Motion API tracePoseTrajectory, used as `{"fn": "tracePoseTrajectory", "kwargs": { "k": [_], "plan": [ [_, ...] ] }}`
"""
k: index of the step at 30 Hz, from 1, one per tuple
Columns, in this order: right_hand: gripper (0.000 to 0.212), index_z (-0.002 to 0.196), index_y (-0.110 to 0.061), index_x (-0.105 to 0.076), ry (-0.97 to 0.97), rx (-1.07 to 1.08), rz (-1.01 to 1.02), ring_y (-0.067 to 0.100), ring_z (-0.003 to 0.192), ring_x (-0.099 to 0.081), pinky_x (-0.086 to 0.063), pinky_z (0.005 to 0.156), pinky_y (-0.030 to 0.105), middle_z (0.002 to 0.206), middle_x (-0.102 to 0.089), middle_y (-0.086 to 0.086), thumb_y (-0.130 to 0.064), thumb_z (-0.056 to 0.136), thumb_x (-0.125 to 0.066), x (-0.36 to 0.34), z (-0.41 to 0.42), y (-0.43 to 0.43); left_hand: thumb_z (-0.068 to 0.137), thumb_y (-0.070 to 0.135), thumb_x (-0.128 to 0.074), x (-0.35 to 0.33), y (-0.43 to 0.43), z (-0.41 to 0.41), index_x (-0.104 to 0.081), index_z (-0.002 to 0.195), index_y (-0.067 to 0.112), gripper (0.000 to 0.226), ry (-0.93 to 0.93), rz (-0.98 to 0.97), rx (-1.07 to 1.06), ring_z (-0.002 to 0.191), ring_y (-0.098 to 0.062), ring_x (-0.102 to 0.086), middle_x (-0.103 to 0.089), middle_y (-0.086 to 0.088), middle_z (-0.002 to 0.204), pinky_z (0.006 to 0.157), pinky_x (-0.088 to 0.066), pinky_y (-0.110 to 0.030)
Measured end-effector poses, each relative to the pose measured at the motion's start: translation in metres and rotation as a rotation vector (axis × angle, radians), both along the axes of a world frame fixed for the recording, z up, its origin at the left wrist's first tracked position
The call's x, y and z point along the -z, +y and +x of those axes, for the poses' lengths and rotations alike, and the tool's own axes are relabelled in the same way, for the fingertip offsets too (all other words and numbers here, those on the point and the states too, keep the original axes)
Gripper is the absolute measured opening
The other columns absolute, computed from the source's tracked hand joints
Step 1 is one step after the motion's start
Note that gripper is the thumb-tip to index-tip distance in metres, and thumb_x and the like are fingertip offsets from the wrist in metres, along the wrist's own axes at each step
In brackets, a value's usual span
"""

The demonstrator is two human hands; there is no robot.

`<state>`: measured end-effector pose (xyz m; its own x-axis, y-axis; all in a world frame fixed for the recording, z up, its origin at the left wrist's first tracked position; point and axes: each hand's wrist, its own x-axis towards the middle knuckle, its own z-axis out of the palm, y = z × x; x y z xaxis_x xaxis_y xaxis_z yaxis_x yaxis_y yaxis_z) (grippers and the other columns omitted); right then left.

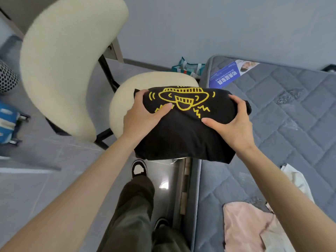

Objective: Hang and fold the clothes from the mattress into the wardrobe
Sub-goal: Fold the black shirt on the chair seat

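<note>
A folded black T-shirt [183,131] with a yellow line drawing on its upper face sits between both hands, in the middle of the view. The left hand [145,115] has it by the left edge: the thumb lies flat on top, reaching onto the yellow print, and the fingers curl over the far left corner, so the grip is closed on the cloth. The right hand [234,122] takes the right edge the same way, thumb on top pointing left and fingers wrapped over the far right corner, also a closed grip on the shirt.

The shirt lies in front of the round seat of a cream chair [61,66] and partly over the left edge of the grey quilted mattress [291,113]; whether it rests on the seat or is held clear of it cannot be told.

On the mattress, near and to the right, lie a pink garment [243,228] and, just beyond it, a white garment [298,179]. A blue printed label [227,74] lies at the mattress's far left corner, and a green striped bag [187,67] stands on the floor just beyond that corner. Below the shirt, dark trousers [132,211] and a black-and-white shoe [139,168] show on the grey floor [36,188].
</note>
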<state>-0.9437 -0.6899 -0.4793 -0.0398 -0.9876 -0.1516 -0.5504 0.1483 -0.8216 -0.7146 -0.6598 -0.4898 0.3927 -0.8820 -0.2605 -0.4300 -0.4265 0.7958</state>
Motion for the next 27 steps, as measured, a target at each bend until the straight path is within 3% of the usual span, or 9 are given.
{"fn": "tracePoseTrajectory", "kwargs": {
  "k": [2,7,13,17,20,23,25,27],
  "plan": [
    [0.089,0.137,-0.035,-0.035,-0.022,-0.028,-0.031,0.004,0.110,-0.046,-0.038,0.088,0.019,0.120,-0.045,-0.017,-0.037,0.065,-0.086,-0.028,-0.004,0.022,0.077,0.062,-0.065,-0.032,0.027,-0.003,-0.036,0.133,0.034,0.069,0.006,-0.050,-0.030,0.110,-0.009,-0.051,-0.048,0.020,0.111,0.097,-0.042,-0.031],
    [0.087,0.138,-0.034,-0.035,-0.063,-0.116,-0.066,0.003,0.111,-0.046,-0.038,0.083,0.012,0.125,-0.045,-0.017,-0.039,0.067,-0.084,-0.100,0.008,0.082,0.078,0.065,-0.060,-0.111,0.103,0.008,-0.037,0.131,0.037,0.064,-0.028,-0.052,-0.104,0.102,-0.007,-0.047,-0.050,0.021,0.108,0.090,-0.038,-0.028],
    [0.082,0.136,-0.036,-0.037,-0.109,-0.288,-0.072,0.005,0.111,-0.048,-0.038,0.086,0.018,0.122,-0.048,-0.018,-0.038,0.068,-0.084,-0.164,0.053,0.150,0.080,0.060,-0.062,-0.174,0.211,0.046,-0.038,0.131,0.037,0.062,0.026,-0.086,-0.256,0.099,-0.004,-0.050,-0.050,0.030,0.098,0.087,-0.038,-0.023],
    [0.081,0.134,-0.036,-0.040,-0.142,-0.444,-0.095,0.001,0.106,-0.050,-0.036,0.084,0.011,0.114,-0.050,-0.024,-0.037,0.067,-0.084,-0.192,0.109,0.194,0.080,0.056,-0.065,-0.199,0.292,0.090,-0.037,0.133,0.035,0.063,0.074,-0.132,-0.348,0.101,-0.001,-0.053,-0.048,0.034,0.097,0.095,-0.044,-0.024],
    [0.081,0.133,-0.036,-0.040,-0.176,-0.568,-0.120,-0.001,0.104,-0.051,-0.036,0.081,0.007,0.108,-0.050,-0.032,-0.039,0.066,-0.085,-0.209,0.164,0.237,0.080,0.055,-0.065,-0.220,0.363,0.129,-0.037,0.133,0.037,0.063,0.065,-0.179,-0.459,0.098,0.004,-0.054,-0.050,0.032,0.100,0.086,-0.044,-0.017],
    [0.083,0.135,-0.035,-0.039,-0.207,-0.679,-0.136,0.002,0.108,-0.051,-0.039,0.087,0.013,0.118,-0.052,-0.022,-0.039,0.066,-0.085,-0.227,0.223,0.289,0.081,0.053,-0.065,-0.244,0.439,0.168,-0.037,0.134,0.038,0.062,0.006,-0.214,-0.569,0.098,0.001,-0.051,-0.050,0.027,0.104,0.084,-0.039,-0.016],
    [0.083,0.134,-0.038,-0.039,-0.232,-0.750,-0.150,0.005,0.113,-0.050,-0.041,0.095,0.022,0.123,-0.052,-0.019,-0.041,0.065,-0.085,-0.243,0.262,0.327,0.082,0.051,-0.066,-0.263,0.491,0.192,-0.038,0.133,0.039,0.060,-0.029,-0.233,-0.643,0.094,0.006,-0.049,-0.047,0.033,0.099,0.082,-0.037,-0.011],
    [0.082,0.134,-0.037,-0.039,-0.274,-0.828,-0.157,0.004,0.113,-0.050,-0.039,0.092,0.019,0.122,-0.051,-0.019,-0.040,0.065,-0.085,-0.261,0.301,0.368,0.082,0.050,-0.066,-0.285,0.543,0.215,-0.038,0.132,0.038,0.058,-0.054,-0.270,-0.708,0.092,0.010,-0.050,-0.046,0.035,0.098,0.080,-0.038,-0.007]
  ]
}}
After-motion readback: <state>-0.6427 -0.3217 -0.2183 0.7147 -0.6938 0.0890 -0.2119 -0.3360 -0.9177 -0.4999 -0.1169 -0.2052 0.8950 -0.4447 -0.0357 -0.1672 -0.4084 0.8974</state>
